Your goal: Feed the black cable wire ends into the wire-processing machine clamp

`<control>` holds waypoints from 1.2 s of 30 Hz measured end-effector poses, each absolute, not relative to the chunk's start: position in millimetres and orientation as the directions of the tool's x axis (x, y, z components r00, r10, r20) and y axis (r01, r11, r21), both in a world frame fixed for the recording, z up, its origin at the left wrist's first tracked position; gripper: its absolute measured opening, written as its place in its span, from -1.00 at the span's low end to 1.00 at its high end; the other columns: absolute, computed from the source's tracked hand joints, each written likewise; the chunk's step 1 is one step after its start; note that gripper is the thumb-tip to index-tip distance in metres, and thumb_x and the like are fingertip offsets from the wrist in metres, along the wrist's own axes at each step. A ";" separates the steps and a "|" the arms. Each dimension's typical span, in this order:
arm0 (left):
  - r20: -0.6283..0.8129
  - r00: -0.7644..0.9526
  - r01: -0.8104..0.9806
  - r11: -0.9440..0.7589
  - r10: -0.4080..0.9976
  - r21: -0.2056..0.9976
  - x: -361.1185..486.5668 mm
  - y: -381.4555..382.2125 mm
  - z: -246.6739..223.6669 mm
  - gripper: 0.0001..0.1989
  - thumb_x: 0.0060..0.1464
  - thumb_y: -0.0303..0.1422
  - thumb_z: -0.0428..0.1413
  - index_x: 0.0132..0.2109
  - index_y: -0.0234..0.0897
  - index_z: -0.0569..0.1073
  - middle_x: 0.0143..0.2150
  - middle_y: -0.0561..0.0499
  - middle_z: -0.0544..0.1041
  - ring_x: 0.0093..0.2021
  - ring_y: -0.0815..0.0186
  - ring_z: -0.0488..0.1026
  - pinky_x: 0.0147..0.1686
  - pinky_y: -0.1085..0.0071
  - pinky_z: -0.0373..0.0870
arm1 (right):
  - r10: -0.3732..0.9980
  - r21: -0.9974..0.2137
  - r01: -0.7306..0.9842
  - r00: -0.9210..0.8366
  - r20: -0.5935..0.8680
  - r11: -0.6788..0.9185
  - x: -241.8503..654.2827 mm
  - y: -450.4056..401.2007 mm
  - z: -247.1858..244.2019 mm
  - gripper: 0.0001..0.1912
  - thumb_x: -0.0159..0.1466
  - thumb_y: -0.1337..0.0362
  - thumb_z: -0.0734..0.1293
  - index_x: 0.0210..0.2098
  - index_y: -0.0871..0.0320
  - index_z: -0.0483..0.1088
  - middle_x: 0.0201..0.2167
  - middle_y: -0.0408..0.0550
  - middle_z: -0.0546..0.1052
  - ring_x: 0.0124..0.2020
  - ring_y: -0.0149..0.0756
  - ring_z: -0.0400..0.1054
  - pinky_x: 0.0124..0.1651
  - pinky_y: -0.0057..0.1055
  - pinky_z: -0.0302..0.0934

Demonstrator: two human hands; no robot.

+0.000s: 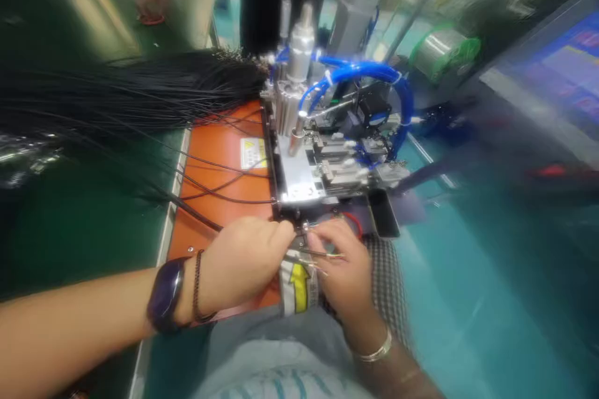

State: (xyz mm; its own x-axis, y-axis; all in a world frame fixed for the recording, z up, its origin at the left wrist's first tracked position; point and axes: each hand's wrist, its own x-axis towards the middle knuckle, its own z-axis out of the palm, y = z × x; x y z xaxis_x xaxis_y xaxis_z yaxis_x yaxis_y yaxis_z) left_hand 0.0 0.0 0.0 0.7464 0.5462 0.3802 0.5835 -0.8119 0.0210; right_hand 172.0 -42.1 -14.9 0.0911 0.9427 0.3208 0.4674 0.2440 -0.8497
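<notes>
We keep our two hands at the near end of the pneumatic machine (292,106). Our left hand (253,255) has its grip closed around black cables (314,252), whose bared ends point toward our right hand (344,259). The right grip has bent fingers beside those ends; we cannot tell whether it pinches a wire. Left of the machine, loose cable strands (219,199) cross the orange desk (224,171) past a warning label (253,153), below a large black cable bundle (140,87). Blue tubing (374,68) arches over the machine; a phone (382,213) lies near its right front corner.
</notes>
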 end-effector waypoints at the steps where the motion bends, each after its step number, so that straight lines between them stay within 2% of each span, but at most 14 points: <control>1: 0.359 0.765 0.562 -0.827 0.534 0.033 0.3 0.2 0.1 -0.85 -0.06 -0.58 0.00 -0.37 -0.25 0.22 -0.52 0.07 0.25 -0.55 0.26 0.23 -0.58 0.30 0.15 | 0.939 -0.839 0.478 0.076 0.336 0.262 172.5 -40.5 -13.7 -0.90 0.23 0.44 0.31 -0.34 0.14 0.44 -0.38 -0.15 0.49 -0.30 -0.35 0.32 -0.21 -0.39 0.20; 5: 0.271 0.812 0.522 -0.851 0.517 0.062 1.7 2.3 2.1 -0.90 -0.02 -0.52 0.02 -0.32 -0.26 0.27 -0.46 0.06 0.30 -0.48 0.23 0.27 -0.52 0.28 0.22 | 0.934 -0.793 0.518 -0.035 0.355 0.320 176.2 -34.3 -9.1 -0.89 0.26 0.42 0.30 -0.30 0.14 0.46 -0.34 -0.12 0.52 -0.26 -0.32 0.34 -0.14 -0.37 0.19; 8: 0.216 0.807 0.550 -0.832 0.550 0.064 2.2 5.8 5.3 -0.91 0.06 -0.50 0.01 -0.23 -0.29 0.33 -0.36 0.03 0.35 -0.40 0.23 0.31 -0.44 0.27 0.30 | 0.950 -0.783 0.547 -0.087 0.299 0.296 182.1 -30.4 -9.1 -0.89 0.28 0.38 0.28 -0.32 0.13 0.46 -0.35 -0.13 0.53 -0.26 -0.33 0.34 -0.15 -0.38 0.18; 12: 0.230 0.794 0.563 -0.823 0.563 0.073 -1.4 9.7 5.5 -0.69 0.13 -0.52 -0.02 0.03 -0.35 0.32 -0.16 -0.07 0.39 -0.25 0.22 0.35 -0.31 0.28 0.37 | 0.996 -0.857 0.513 0.037 0.085 0.054 192.7 -26.6 -15.9 -0.86 0.28 0.28 0.29 -0.42 0.13 0.42 -0.43 -0.17 0.48 -0.35 -0.35 0.33 -0.27 -0.43 0.17; 15: 0.263 0.807 0.533 -0.844 0.529 0.062 -5.2 10.4 2.5 -0.65 0.14 -0.53 -0.04 0.08 -0.37 0.31 -0.24 -0.06 0.40 -0.29 0.22 0.34 -0.36 0.29 0.36 | 0.993 -0.906 0.407 0.021 -0.118 -0.117 199.8 -24.1 -21.2 -0.86 0.24 0.24 0.32 -0.44 0.13 0.40 -0.46 -0.18 0.46 -0.39 -0.36 0.31 -0.33 -0.44 0.17; 18: 0.240 0.822 0.521 -0.852 0.516 0.049 -6.1 9.7 0.9 -0.62 0.12 -0.55 -0.05 0.09 -0.30 0.32 -0.27 -0.03 0.38 -0.35 0.24 0.32 -0.43 0.30 0.33 | 0.975 -0.930 0.308 -0.034 -0.221 -0.201 204.2 -21.9 -24.4 -0.91 0.21 0.24 0.32 -0.39 0.13 0.41 -0.41 -0.17 0.47 -0.35 -0.35 0.32 -0.30 -0.45 0.18; 21: 0.181 0.831 0.527 -0.849 0.525 0.042 -4.7 8.7 1.4 -0.58 0.11 -0.55 -0.03 0.12 -0.23 0.31 -0.28 -0.02 0.37 -0.35 0.24 0.32 -0.42 0.30 0.34 | 0.969 -0.924 0.314 -0.047 -0.245 -0.218 205.4 -21.0 -26.5 -0.91 0.22 0.26 0.29 -0.37 0.13 0.40 -0.38 -0.16 0.45 -0.33 -0.35 0.31 -0.29 -0.45 0.17; 25: 0.119 0.831 0.544 -0.839 0.543 0.025 -4.1 8.1 2.6 -0.53 0.09 -0.57 -0.03 0.15 -0.22 0.30 -0.28 -0.03 0.35 -0.33 0.23 0.32 -0.40 0.30 0.34 | 0.965 -0.919 0.321 -0.043 -0.258 -0.231 203.1 -21.5 -29.4 -0.87 0.26 0.23 0.24 -0.38 0.12 0.35 -0.44 -0.20 0.39 -0.40 -0.38 0.26 -0.36 -0.46 0.13; 36: 0.093 0.853 0.520 -0.852 0.513 -0.071 -1.4 0.7 5.5 -0.50 0.07 -0.59 -0.05 0.18 -0.30 0.27 -0.33 -0.01 0.32 -0.41 0.25 0.26 -0.49 0.30 0.28 | 0.962 -0.939 0.218 0.000 -0.271 -0.265 197.0 -23.9 -37.4 -0.87 0.24 0.24 0.24 -0.42 0.12 0.29 -0.50 -0.24 0.29 -0.47 -0.42 0.16 -0.42 -0.49 0.06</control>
State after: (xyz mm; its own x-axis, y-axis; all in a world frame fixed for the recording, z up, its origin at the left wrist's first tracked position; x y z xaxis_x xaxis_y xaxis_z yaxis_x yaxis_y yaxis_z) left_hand -1.4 0.7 5.5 0.8534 0.5129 0.0930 0.5195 -0.8515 -0.0708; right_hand 197.0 -23.9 -37.4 -0.0004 0.9624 -0.2715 0.2181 -0.2649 -0.9393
